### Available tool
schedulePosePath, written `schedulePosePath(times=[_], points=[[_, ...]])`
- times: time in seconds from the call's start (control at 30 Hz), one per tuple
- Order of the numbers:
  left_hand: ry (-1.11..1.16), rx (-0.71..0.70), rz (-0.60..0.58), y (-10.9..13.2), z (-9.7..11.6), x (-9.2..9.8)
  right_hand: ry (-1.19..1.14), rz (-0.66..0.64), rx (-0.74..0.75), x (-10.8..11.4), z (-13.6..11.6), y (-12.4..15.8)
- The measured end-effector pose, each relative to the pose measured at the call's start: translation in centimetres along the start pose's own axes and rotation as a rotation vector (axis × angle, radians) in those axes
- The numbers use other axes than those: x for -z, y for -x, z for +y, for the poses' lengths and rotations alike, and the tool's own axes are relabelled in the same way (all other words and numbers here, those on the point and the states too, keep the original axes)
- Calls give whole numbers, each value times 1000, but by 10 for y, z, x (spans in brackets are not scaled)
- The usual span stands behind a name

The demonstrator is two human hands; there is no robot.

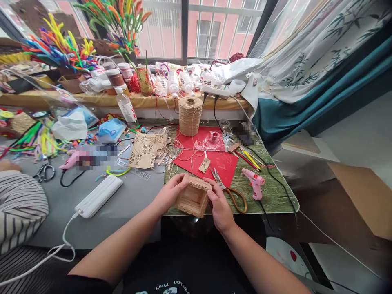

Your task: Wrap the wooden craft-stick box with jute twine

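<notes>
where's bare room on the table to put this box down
Widest: grey tabletop between the white power strip and left forearm. Smaller: green surface between the pink glue gun and black cord. Crowded: around the twine spool and along the windowsill.

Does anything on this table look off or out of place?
The loose twine does: it lies in a tangle, partly over the sandpaper, rather than wound on the spool. I see no obvious spill, and no damage to the held box.

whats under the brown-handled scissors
The blades of the scissors lie mostly over a red sheet, the handles over the green tabletop. Anything directly beneath the metal and grips is covered, so it cannot be seen.
</notes>
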State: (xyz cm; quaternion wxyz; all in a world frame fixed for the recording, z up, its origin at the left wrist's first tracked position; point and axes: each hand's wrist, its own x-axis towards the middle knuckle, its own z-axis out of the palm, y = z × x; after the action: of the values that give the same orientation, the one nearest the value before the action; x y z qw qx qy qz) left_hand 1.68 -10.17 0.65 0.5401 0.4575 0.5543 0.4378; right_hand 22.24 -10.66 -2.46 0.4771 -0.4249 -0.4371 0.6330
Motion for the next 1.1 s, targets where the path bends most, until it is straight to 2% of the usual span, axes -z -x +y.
schedulePosePath(times=[0.1,0.17,0.27,0.37,0.57,0.73,0.83,0.93,1.1], points=[[105,55,-5,2,-7,7,-4,-33,-19,-8,6,0],[168,63,36,3,-13,8,-46,-78,4,-12,11,4],[287,43,137,5,-21,5,-115,-170,35,-17,19,13],[381,6,158,10,-24,-1,-110,-178,30,-17,22,21],[442,115,24,31,-27,-8,-72,-60,93,0,10,22],[342,61,-136,36,-36,-7,-101,38,134,9,4,17],[267,12,-232,31,-40,2,-89,16,192,14,2,15],[201,-12,-334,25,-38,15,-42,-59,224,19,-3,15],[202,-88,-300,25,-41,21,-68,-158,205,17,-11,21]])
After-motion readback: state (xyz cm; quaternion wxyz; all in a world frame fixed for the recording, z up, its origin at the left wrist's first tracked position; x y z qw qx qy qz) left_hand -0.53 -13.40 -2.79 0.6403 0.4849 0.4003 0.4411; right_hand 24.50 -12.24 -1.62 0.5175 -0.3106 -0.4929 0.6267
